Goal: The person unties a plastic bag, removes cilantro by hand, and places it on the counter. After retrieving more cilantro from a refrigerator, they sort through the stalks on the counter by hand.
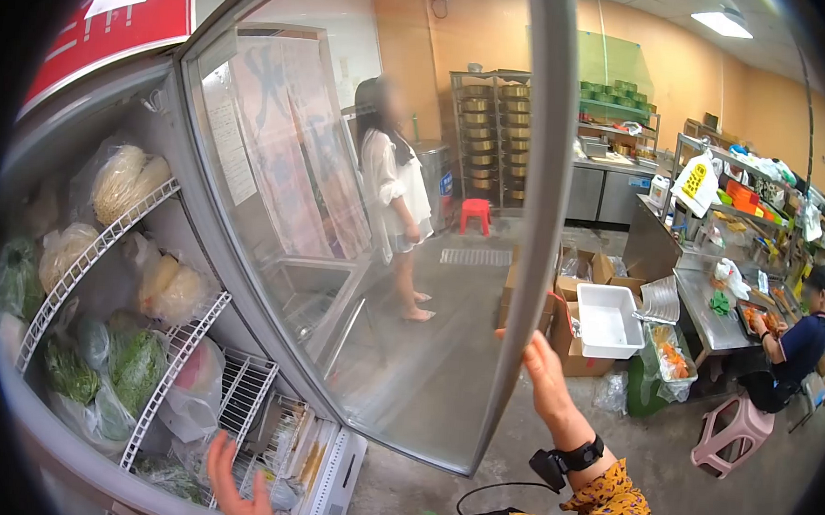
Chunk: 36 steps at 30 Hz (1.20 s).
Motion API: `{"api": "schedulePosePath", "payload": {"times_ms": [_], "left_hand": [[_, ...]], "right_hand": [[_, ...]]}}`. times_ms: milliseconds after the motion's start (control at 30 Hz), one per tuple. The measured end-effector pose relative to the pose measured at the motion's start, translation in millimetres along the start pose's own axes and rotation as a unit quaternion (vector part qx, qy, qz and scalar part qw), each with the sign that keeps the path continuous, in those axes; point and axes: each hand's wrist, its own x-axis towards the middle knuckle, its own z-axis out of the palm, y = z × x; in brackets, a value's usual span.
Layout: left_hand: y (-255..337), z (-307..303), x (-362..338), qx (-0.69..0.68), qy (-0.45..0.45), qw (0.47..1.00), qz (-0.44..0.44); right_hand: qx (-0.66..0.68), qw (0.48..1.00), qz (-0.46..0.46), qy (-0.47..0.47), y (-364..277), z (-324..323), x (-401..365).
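My right hand (546, 376) is at the outer edge of a glass door (406, 378), its fingers curled round the frame. The door stands swung out from a tall fridge. My left hand (237, 491), holding nothing, is low in front of the shelves with its fingers apart. Near it are a white plastic bag (190, 400) and a lower wire shelf (245, 384). Higher up sit bagged noodles (129, 182) and bags of leafy greens (136, 364).
A person (400, 182) stands beyond the glass. Another person (801, 324) sits at a metal table (722, 320) on the right. A white bin (608, 319) rests among cardboard boxes, near a pink stool (735, 428). A red stool (476, 214) stands farther back.
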Motion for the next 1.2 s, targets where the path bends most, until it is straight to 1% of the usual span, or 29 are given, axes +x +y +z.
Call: {"api": "schedulePosePath", "payload": {"times_ms": [33, 67, 100, 167, 200, 233, 300, 333, 367, 433, 467, 500, 533, 600, 633, 700, 733, 767, 800, 833, 867, 900, 967, 1000, 1033, 1100, 1133, 1167, 1200], "left_hand": [[22, 11, 4, -0.044, -0.014, 0.999, 0.026], [51, 16, 10, -0.007, 0.004, 0.997, 0.073], [71, 26, 10, -0.005, 0.006, 0.997, 0.072], [104, 42, 7, -0.126, -0.001, 0.99, 0.058], [123, 45, 7, -0.197, -0.013, 0.979, 0.047], [137, 45, 3, -0.195, -0.02, 0.98, 0.047], [160, 44, -2, -0.182, 0.043, 0.974, 0.128], [164, 45, -3, -0.18, 0.041, 0.974, 0.129], [166, 44, -5, -0.171, 0.101, 0.97, 0.143], [164, 34, -10, -0.139, 0.225, 0.95, 0.166], [151, 26, -9, -0.121, 0.237, 0.951, 0.156], [130, 12, -12, 0.02, 0.289, 0.954, 0.077], [113, -6, -25, 0.175, 0.341, 0.924, -0.018], [87, -38, -25, 0.177, 0.349, 0.92, -0.025], [70, -57, -27, 0.238, 0.342, 0.909, -0.034], [37, -92, -28, 0.335, 0.321, 0.885, -0.05], [30, -97, -30, 0.376, 0.315, 0.87, -0.046], [26, -104, -28, 0.384, 0.321, 0.865, -0.048], [6, -120, -20, 0.419, 0.324, 0.848, -0.034], [-10, -130, -14, 0.451, 0.327, 0.831, -0.016], [-26, -139, -9, 0.473, 0.342, 0.812, -0.018], [-44, -147, -9, 0.493, 0.352, 0.796, -0.025], [-92, -159, -3, 0.521, 0.363, 0.772, -0.022], [-108, -164, 2, 0.534, 0.372, 0.759, -0.01], [-108, -172, 11, 0.535, 0.36, 0.764, 0.018], [-129, -180, 20, 0.564, 0.366, 0.74, 0.033], [-141, -186, 20, 0.614, 0.347, 0.709, -0.018], [-152, -189, 20, 0.664, 0.324, 0.67, -0.072], [-157, -185, 24, 0.684, 0.325, 0.644, -0.106]], "right_hand": [[0.006, 0.999, 0.01, -0.034, -7, -5, -6], [0.035, 0.997, -0.018, -0.069, -4, -10, -12], [0.065, 0.991, -0.046, -0.104, -3, -14, -18], [0.122, 0.967, -0.027, -0.224, -24, -22, -43], [0.16, 0.941, -0.019, -0.297, -44, -25, -51], [0.2, 0.909, -0.011, -0.365, -58, -24, -55], [0.29, 0.836, -0.05, -0.464, -51, -18, -57], [0.235, 0.864, -0.095, -0.435, -46, -18, -55], [0.237, 0.862, -0.095, -0.438, -37, -22, -54], [0.258, 0.893, 0.081, -0.359, -21, -31, -53], [0.254, 0.914, 0.122, -0.291, -18, -35, -56], [0.207, 0.929, 0.143, -0.272, -12, -41, -59], [0.194, 0.93, 0.171, -0.26, -4, -39, -63], [0.169, 0.924, 0.24, -0.246, 13, -32, -78], [0.142, 0.921, 0.26, -0.254, 21, -25, -84], [0.133, 0.91, 0.28, -0.277, 42, -14, -95], [0.135, 0.895, 0.301, -0.299, 56, -21, -103], [0.136, 0.882, 0.326, -0.313, 60, -27, -108], [0.133, 0.881, 0.327, -0.315, 53, -15, -107], [0.11, 0.894, 0.302, -0.314, 50, -6, -108], [0.088, 0.906, 0.277, -0.307, 48, -1, -111], [0.084, 0.911, 0.281, -0.291, 47, 7, -112], [0.058, 0.915, 0.271, -0.295, 49, 23, -109], [0.046, 0.92, 0.251, -0.297, 48, 26, -111], [0.033, 0.925, 0.232, -0.3, 47, 30, -111], [-0.008, 0.925, 0.226, -0.305, 50, 38, -114], [-0.01, 0.933, 0.235, -0.271, 53, 43, -117], [-0.027, 0.931, 0.229, -0.283, 57, 47, -119], [-0.044, 0.927, 0.223, -0.299, 58, 52, -122]]}}
